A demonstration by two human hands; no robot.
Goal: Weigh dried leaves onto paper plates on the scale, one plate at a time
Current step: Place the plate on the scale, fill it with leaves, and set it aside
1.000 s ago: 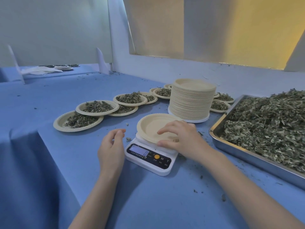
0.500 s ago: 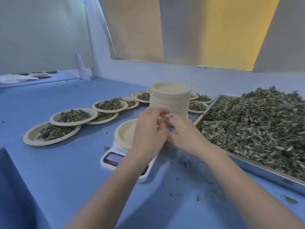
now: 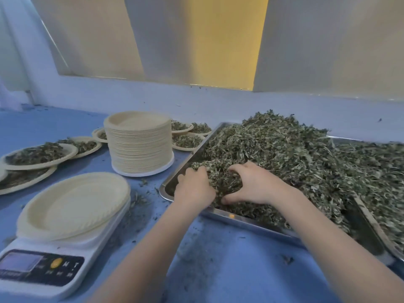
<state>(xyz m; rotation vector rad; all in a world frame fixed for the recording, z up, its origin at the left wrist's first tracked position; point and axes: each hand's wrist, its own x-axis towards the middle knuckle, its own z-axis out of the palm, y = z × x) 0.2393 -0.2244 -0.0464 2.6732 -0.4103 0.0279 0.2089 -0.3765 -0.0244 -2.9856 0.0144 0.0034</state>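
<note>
An empty cream paper plate (image 3: 74, 204) lies on the white digital scale (image 3: 41, 267) at the lower left. To the right, a steel tray (image 3: 247, 219) holds a big heap of dried leaves (image 3: 295, 158). Both hands are in the tray's near left corner. My left hand (image 3: 193, 188) and my right hand (image 3: 251, 186) curl round a clump of leaves between them, fingers dug into the heap.
A tall stack of empty paper plates (image 3: 140, 143) stands behind the scale. Filled plates (image 3: 39, 156) lie in a row at the left and more filled plates (image 3: 188, 136) lie behind the stack. Leaf crumbs litter the blue tabletop (image 3: 218, 270). A second tray's edge (image 3: 371, 224) overlaps at the right.
Both hands left the scale area and moved right into the tray, where they now gather leaves. The view has swung right and closer.
</note>
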